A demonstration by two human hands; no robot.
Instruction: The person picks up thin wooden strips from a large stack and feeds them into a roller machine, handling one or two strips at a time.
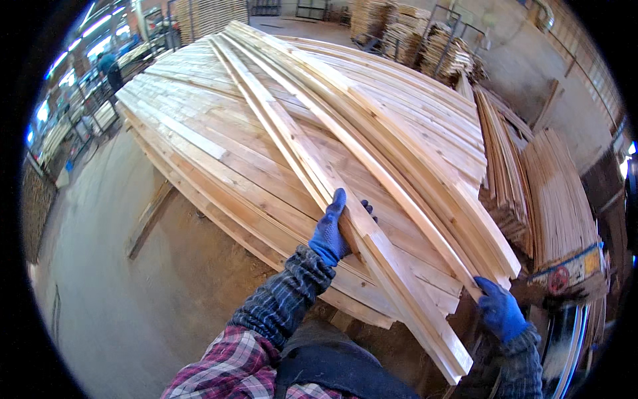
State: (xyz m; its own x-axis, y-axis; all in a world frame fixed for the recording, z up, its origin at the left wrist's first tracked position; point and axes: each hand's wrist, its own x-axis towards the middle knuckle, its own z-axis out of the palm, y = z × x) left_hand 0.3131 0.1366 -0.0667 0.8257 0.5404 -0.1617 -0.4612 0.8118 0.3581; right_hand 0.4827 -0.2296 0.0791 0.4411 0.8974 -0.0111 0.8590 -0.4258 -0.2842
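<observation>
My left hand (330,231), in a blue glove, is closed around a pair of long pale wooden boards (407,290). Its thumb lies on top and the fingertips show at the far side. These boards slant across a wide stack of boards (212,126), and their near ends stick out past its edge. At the right, my gloved right hand (500,310) grips the near end of another long board (425,227). That board lies beside several boards (458,199) bunched on top of the stack.
More lumber piles (561,193) stand at the right, by the wall. Stacked wood (405,33) also stands at the back. A loose timber (151,218) rests on the floor left of the stack. Far off at the left is another person (109,70).
</observation>
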